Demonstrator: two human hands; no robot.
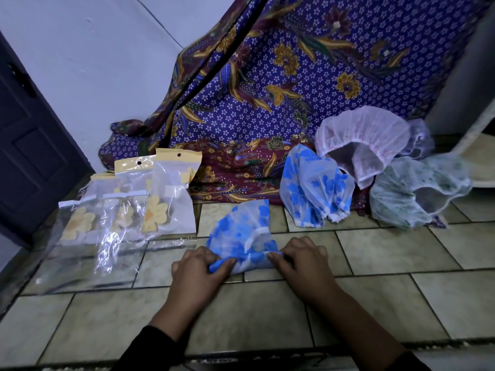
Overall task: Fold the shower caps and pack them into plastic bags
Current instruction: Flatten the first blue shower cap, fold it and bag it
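Your left hand (199,266) and right hand (301,259) both sit on the tiled floor (267,311), knuckles up, fingers curled. Each pinches the near edge of the blue-flowered shower cap (238,231), one hand at each end of that edge. The cap lies flattened on the tiles straight ahead of you and fans out away from your fingers; its near edge is bunched between the two grips.

To your left, three yellow-topped plastic bags (171,194) stand in an overlapping row, each with something yellow and flower-shaped inside (what exactly, the view does not settle). A clear flat bag (80,266) lies on the tiles in front of them, near your left hand but not touching it.

To your right, the loose caps wait in a heap at the foot of the batik cloth (267,89): a second blue-flowered cap (313,188) nearest the middle, a pink cap (359,140) behind it, a green-speckled cap (417,188) at the right, and a pale lilac cap (419,137) partly hidden at the back. A dark door (26,156) stands at the far left.
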